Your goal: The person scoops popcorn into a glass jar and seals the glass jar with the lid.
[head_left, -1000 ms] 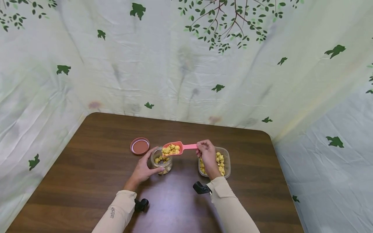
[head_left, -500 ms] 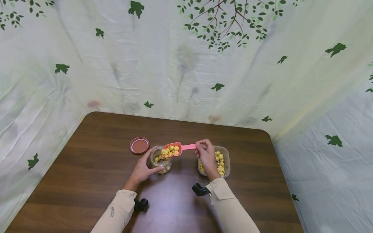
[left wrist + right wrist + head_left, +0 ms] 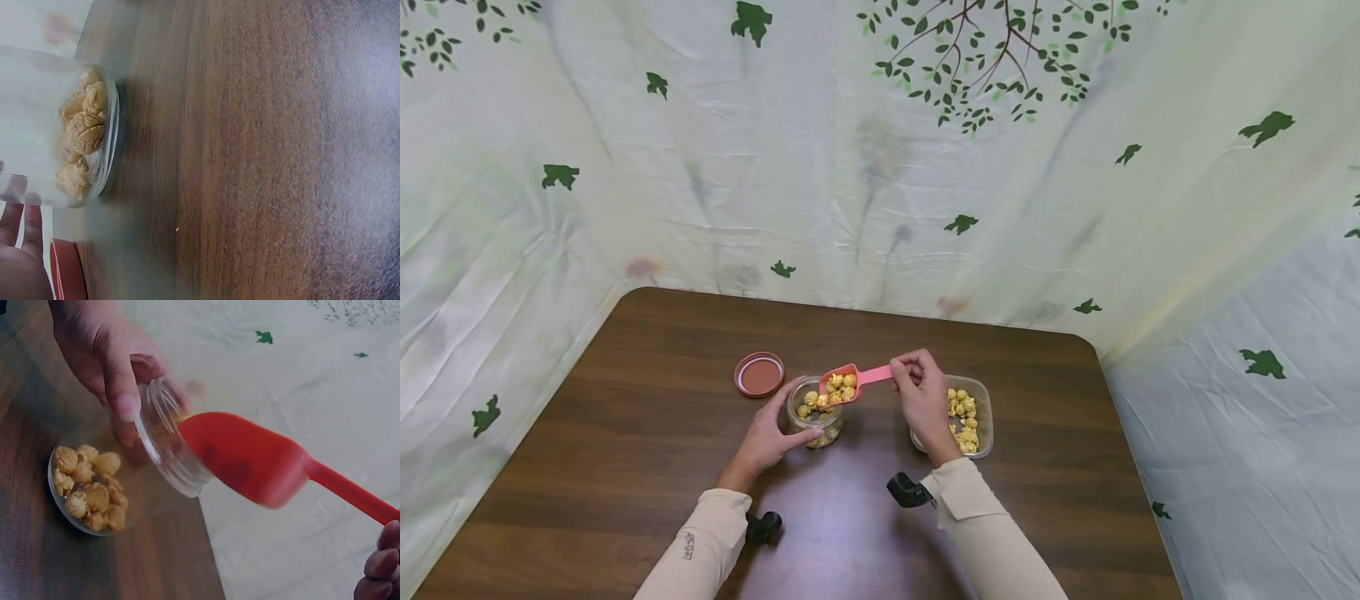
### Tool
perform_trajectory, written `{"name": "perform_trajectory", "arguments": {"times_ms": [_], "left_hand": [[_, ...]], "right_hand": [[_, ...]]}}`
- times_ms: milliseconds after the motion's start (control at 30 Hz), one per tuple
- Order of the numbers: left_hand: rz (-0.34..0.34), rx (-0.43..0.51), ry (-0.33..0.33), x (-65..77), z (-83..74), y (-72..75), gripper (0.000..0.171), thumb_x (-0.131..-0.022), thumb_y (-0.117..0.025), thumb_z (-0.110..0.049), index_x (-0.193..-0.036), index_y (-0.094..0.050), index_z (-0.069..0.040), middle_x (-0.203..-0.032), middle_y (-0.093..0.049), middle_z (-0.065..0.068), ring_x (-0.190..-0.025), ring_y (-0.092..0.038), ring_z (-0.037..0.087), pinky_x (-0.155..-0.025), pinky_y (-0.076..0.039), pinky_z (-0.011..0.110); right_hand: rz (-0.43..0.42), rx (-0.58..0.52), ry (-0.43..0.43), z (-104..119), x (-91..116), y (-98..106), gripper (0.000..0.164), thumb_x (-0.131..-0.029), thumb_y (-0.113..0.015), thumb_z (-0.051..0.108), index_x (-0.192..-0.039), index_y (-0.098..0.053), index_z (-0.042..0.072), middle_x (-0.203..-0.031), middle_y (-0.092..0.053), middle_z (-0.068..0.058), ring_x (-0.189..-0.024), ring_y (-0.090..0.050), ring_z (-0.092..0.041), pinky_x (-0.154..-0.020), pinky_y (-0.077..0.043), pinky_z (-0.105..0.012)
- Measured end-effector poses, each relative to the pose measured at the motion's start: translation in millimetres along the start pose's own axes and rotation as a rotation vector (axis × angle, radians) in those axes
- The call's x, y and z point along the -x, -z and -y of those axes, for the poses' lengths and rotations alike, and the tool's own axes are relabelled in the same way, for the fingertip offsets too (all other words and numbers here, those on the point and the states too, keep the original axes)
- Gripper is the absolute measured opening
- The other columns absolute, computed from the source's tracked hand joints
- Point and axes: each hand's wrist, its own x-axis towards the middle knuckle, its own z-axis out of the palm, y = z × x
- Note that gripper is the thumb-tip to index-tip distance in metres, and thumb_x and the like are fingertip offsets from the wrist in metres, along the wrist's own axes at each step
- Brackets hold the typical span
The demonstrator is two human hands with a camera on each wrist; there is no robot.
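A clear glass jar (image 3: 822,432) stands on the table with some caramel popcorn (image 3: 94,487) at its bottom. My left hand (image 3: 765,440) holds it from the left, thumb and fingers around its upper part. My right hand (image 3: 925,404) pinches the handle of a pink-red scoop (image 3: 244,456). The scoop's front edge reaches over the jar's mouth, tilted down to the left, with popcorn pieces (image 3: 838,387) still lying in it. In the left wrist view the popcorn (image 3: 84,132) shows through the jar's wall.
Under my right hand sits a clear plastic container (image 3: 989,421) with more popcorn. A red-brown jar lid (image 3: 759,375) lies behind my left hand. The brown table (image 3: 685,333) ends at a leaf-patterned cloth wall (image 3: 820,167).
My right hand has moved a little left and tipped the scoop further down toward the jar. Fewer pieces show in the scoop, more at the jar's mouth. The left hand keeps its grip.
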Motion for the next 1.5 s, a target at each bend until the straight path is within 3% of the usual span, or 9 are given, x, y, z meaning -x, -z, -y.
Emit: {"name": "perform_trajectory", "arguments": {"times_ms": [233,433,667,800,933,1033,1200,1267,1500], "left_hand": [[0.002,0.019,0.008,-0.7,0.5,0.0,0.088,-0.069,-0.088,-0.018,-0.144,-0.041,-0.014,-0.135,-0.052,0.021,-0.122,-0.047,0.037,-0.104,-0.031,0.053],[-0.005,0.017,0.001,-0.8,-1.1,-0.7,0.088,-0.069,-0.088,-0.014,-0.144,-0.041,-0.013,-0.135,-0.052,0.02,-0.122,-0.047,0.035,-0.103,-0.032,0.052],[0.001,0.056,-0.007,3.3,-29.4,3.3,0.085,-0.07,-0.085,-0.003,-0.142,-0.041,-0.002,-0.131,-0.052,0.029,-0.119,-0.048,0.043,-0.101,-0.033,0.055],[0.01,0.056,0.006,4.9,-38.4,5.5,0.085,-0.07,-0.085,-0.003,-0.142,-0.04,0.0,-0.131,-0.052,0.029,-0.119,-0.048,0.044,-0.1,-0.034,0.054],[0.009,0.049,0.018,2.9,-27.1,3.1,0.087,-0.069,-0.085,-0.004,-0.144,-0.039,-0.002,-0.132,-0.051,0.029,-0.12,-0.048,0.042,-0.101,-0.034,0.053],[0.015,0.045,0.03,-0.2,-14.6,2.3,0.09,-0.069,-0.087,-0.007,-0.145,-0.039,-0.005,-0.134,-0.05,0.026,-0.121,-0.047,0.039,-0.103,-0.032,0.053],[0.038,0.002,0.012,-3.8,-8.1,5.6,0.094,-0.067,-0.089,-0.015,-0.146,-0.037,-0.005,-0.138,-0.048,0.025,-0.126,-0.043,0.04,-0.105,-0.028,0.057],[0.05,-0.019,0.014,-4.4,-8.9,6.9,0.097,-0.066,-0.089,-0.017,-0.146,-0.036,-0.006,-0.14,-0.047,0.024,-0.128,-0.042,0.041,-0.106,-0.027,0.059],[0.085,-0.036,-0.007,-8.9,-14.6,10.0,0.101,-0.065,-0.09,-0.018,-0.148,-0.034,-0.007,-0.143,-0.043,0.021,-0.13,-0.039,0.039,-0.108,-0.025,0.06]], "right_hand": [[-0.022,0.083,0.069,-22.3,-6.9,-4.8,0.01,-0.094,-0.062,0.009,-0.093,-0.062,0.0,-0.065,-0.058,-0.011,-0.057,-0.046,-0.009,-0.05,-0.036,-0.02],[-0.003,0.139,0.189,-26.5,-9.6,-5.6,0.012,-0.095,-0.062,0.017,-0.092,-0.063,0.005,-0.063,-0.057,-0.003,-0.056,-0.047,-0.012,-0.049,-0.035,-0.022],[0.003,0.167,0.217,-23.7,-8.8,-5.1,0.012,-0.095,-0.062,0.017,-0.092,-0.063,0.005,-0.063,-0.056,0.0,-0.056,-0.046,-0.011,-0.049,-0.035,-0.022],[0.001,0.144,0.206,-25.4,-8.8,-4.2,0.011,-0.095,-0.062,0.015,-0.091,-0.063,0.004,-0.063,-0.057,-0.003,-0.055,-0.047,-0.011,-0.049,-0.036,-0.021],[0.02,0.093,0.16,-28.9,-8.7,-2.3,0.013,-0.095,-0.062,0.014,-0.093,-0.062,0.001,-0.066,-0.063,-0.011,-0.055,-0.055,-0.015,-0.049,-0.045,-0.021],[0.04,0.046,0.104,-30.9,-8.3,-0.8,0.014,-0.095,-0.061,0.01,-0.096,-0.06,-0.003,-0.07,-0.065,-0.019,-0.056,-0.062,-0.028,-0.051,-0.054,-0.033],[0.06,-0.005,0.04,-8.9,-3.7,5.4,0.013,-0.096,-0.056,0.001,-0.098,-0.056,-0.011,-0.075,-0.063,-0.031,-0.063,-0.062,-0.046,-0.056,-0.056,-0.044],[0.062,-0.015,0.028,-0.7,-1.6,8.6,0.013,-0.096,-0.055,0.001,-0.098,-0.055,-0.012,-0.077,-0.062,-0.033,-0.065,-0.062,-0.047,-0.058,-0.056,-0.043],[0.049,-0.019,-0.009,-9.4,-1.8,15.5,0.014,-0.097,-0.053,0.002,-0.102,-0.055,-0.011,-0.081,-0.063,-0.032,-0.067,-0.063,-0.042,-0.06,-0.056,-0.046]]}}
